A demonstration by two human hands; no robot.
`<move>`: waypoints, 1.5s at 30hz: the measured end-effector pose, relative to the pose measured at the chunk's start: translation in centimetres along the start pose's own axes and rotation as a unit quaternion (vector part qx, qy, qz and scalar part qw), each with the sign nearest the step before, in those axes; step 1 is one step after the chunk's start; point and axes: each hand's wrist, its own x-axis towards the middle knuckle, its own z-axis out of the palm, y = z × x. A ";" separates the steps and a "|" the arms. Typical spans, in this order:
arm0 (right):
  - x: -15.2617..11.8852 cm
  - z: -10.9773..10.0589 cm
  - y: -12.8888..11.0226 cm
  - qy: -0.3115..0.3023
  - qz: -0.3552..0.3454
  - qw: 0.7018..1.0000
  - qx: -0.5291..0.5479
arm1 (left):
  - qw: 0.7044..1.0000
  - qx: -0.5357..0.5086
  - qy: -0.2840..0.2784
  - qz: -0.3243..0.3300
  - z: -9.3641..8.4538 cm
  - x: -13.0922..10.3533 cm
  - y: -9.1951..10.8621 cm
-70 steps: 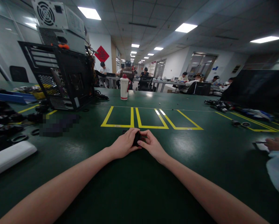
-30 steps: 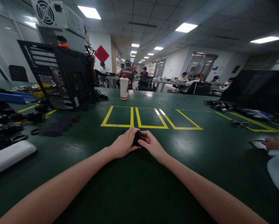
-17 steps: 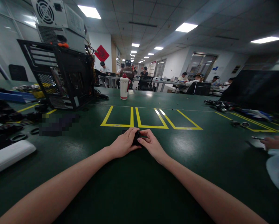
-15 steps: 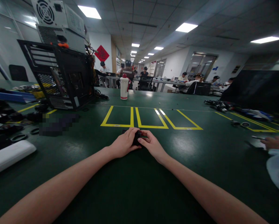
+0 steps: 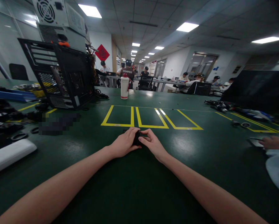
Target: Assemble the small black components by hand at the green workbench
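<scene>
My left hand point(image 5: 123, 144) and my right hand point(image 5: 152, 143) meet on the green table point(image 5: 134, 183), both closed around a small black object point(image 5: 137, 138). Most of that object is hidden by my fingers, so its shape is unclear. Both forearms rest stretched out over the table surface. The hands sit just in front of three yellow taped boxes point(image 5: 151, 118).
A black computer case point(image 5: 60, 77) with grey power supplies point(image 5: 57, 21) on top stands at back left. A white bottle point(image 5: 124, 88) stands behind the yellow boxes. Black round parts point(image 5: 4, 121) and a white bar point(image 5: 10, 155) lie left. A co-worker's hand point(image 5: 271, 142) is at right.
My hands stay together on the small black object with only slight finger shifts. The co-worker's hand at right has moved a little.
</scene>
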 end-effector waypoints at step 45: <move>0.0 0.2 -0.1 0.011 -0.013 0.999 -0.042 | 1.000 0.003 -0.001 -0.016 0.2 0.1 0.0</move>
